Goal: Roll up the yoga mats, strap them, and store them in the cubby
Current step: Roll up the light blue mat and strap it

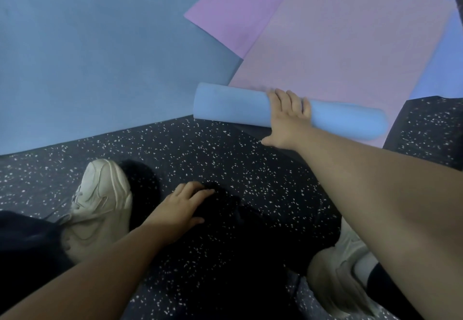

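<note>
Dim, bluish even light, soft overall focus, wide-angle bending at edges, deep shadow between the shoes (100, 202)

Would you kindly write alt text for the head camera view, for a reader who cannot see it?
The right hand curls over a partly rolled mat, blue outside, its pink unrolled part lying flat ahead. The left hand rests on a dark object on the speckled floor, between two white shoes.

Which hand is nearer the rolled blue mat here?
Right. The right hand lies on the rolled blue mat, fingers curled over its top. The left hand is apart from it, down on the speckled floor.
</note>
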### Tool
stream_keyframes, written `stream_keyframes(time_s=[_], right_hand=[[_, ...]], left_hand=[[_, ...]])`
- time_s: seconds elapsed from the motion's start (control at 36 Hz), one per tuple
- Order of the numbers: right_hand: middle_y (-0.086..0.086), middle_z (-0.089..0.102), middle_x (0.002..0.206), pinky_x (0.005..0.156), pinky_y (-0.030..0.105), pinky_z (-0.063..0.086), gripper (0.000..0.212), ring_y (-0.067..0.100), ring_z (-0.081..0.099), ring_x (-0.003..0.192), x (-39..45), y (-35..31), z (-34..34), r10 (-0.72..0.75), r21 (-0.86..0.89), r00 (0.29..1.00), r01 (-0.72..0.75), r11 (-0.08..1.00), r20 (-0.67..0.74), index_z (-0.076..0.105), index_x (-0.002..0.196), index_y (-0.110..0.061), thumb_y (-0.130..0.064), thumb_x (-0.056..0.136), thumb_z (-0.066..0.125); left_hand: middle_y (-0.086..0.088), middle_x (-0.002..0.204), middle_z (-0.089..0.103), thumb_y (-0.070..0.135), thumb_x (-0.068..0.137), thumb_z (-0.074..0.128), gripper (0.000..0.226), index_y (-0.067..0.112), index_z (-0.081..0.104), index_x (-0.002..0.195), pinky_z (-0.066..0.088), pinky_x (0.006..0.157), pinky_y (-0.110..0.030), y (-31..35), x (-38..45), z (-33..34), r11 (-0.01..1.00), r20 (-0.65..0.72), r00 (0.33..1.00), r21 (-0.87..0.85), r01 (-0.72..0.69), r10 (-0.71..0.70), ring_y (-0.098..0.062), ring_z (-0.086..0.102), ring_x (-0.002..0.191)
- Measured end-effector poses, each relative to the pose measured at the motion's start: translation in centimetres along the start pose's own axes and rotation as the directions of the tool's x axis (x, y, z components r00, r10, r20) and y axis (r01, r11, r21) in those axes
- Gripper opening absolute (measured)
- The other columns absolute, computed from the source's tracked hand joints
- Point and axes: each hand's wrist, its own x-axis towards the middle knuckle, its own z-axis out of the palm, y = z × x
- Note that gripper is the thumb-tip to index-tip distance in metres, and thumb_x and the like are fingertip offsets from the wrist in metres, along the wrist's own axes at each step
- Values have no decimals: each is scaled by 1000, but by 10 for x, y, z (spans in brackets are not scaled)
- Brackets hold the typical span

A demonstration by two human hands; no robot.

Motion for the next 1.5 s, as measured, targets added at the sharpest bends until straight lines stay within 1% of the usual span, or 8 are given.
stream_keyframes(time_s=[0.17,0.39,0.58,0.75,0.89,1.03,1.28,1.5], right_hand=[[1,-6,160,116,47,-9,120,25,-9,147,2,0,0,-1,3,1000,1,1000,-5,-14,152,-17,-48,76,73],[1,-5,159,117,47,-9,117,25,-8,147,4,1,-2,0,5,1000,0,1000,-16,-13,152,-18,-46,77,72],[1,-2,159,118,48,-5,115,25,-4,147,5,1,1,-10,5,998,10,1000,-55,-9,152,-18,-48,76,71],[0,-1,158,118,48,-6,112,25,-3,146,8,3,6,-8,8,996,9,1000,-91,-10,152,-18,-45,78,70],[1,1,158,118,48,-3,111,24,-1,145,9,3,8,-9,-7,992,8,1000,-128,-9,153,-18,-45,79,69],[1,1,158,118,49,-4,102,25,-1,146,10,4,8,-11,1,991,12,1000,-132,-7,153,-17,-44,84,63],[-2,5,157,118,45,-5,90,22,1,145,7,8,2,-9,77,989,21,997,-151,0,153,-20,-46,90,58],[0,10,155,116,50,-3,91,24,4,145,-14,14,-33,29,203,989,1,979,-145,4,153,-21,-42,88,63]], left_hand=[[-2,110,59,12,93,58,24,15,64,116,48,92,-40,8,15,-19,983,-207,978,-183,1,-39,-21,57,103],[5,100,46,3,92,53,11,11,59,97,40,76,-30,10,39,-87,926,-515,834,-376,-12,-198,-17,50,84],[3,81,51,16,91,62,26,16,40,106,36,62,-34,5,78,-121,863,-471,807,-496,93,-357,-20,51,73],[-8,137,41,19,83,75,76,18,29,144,43,93,-42,-1,108,-130,788,-377,811,-594,159,-448,-25,52,114],[-8,134,41,21,82,75,54,12,52,130,39,87,-30,-10,122,-133,789,-268,857,-570,228,-441,-23,53,102],[2,129,48,13,83,73,49,15,54,128,37,86,-29,-14,121,-126,777,-349,854,-622,96,-385,-13,50,98],[12,84,62,7,85,69,26,21,57,102,41,64,-24,-4,115,-131,729,-390,833,-684,22,-391,-9,58,75],[8,104,58,9,83,72,25,19,65,104,35,68,-13,28,79,-167,853,-580,774,-512,-103,-255,-8,51,91]])
